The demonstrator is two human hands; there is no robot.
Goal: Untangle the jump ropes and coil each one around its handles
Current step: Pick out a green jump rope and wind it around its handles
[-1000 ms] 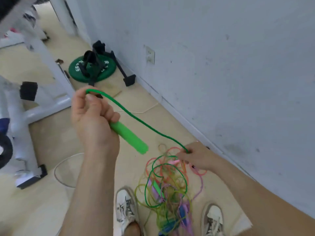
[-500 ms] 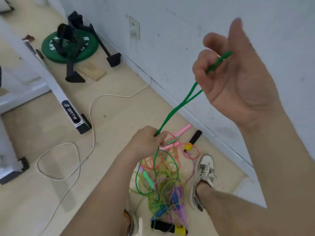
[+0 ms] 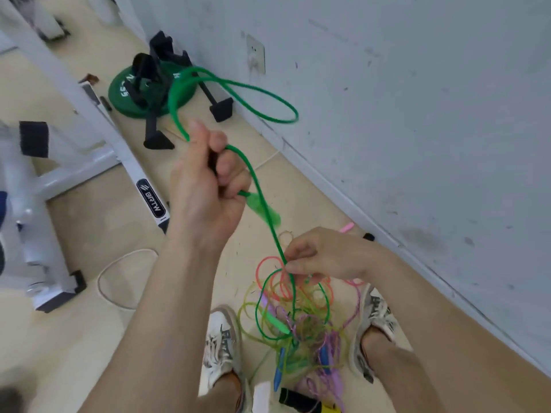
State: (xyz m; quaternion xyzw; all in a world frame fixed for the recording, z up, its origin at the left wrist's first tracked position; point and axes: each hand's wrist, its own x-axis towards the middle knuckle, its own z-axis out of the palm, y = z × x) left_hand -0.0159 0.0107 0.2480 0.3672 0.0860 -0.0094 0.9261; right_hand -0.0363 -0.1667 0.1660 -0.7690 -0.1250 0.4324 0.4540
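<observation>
While the green rope [image 3: 275, 237] runs taut between both hands, its upper part sits in the left hand [image 3: 202, 189], whose fingers are clenched round the cord and the blurred green handle [image 3: 262, 208] sticking out below them. Above that fist the cord swings up in a wide loose loop in front of the wall [image 3: 417, 114]. Lower down, the right hand [image 3: 328, 257] pinches the same cord between thumb and fingertips, just above the pile. From there the thin, bright green cord drops in a big loop into the tangle of ropes [image 3: 310, 320], a mix of pink, yellow-green and purple cords with blue handles and a second green handle [image 3: 275, 321]. The tangle lies on the tan floor [image 3: 119, 219] between two white shoes [image 3: 222, 338].
</observation>
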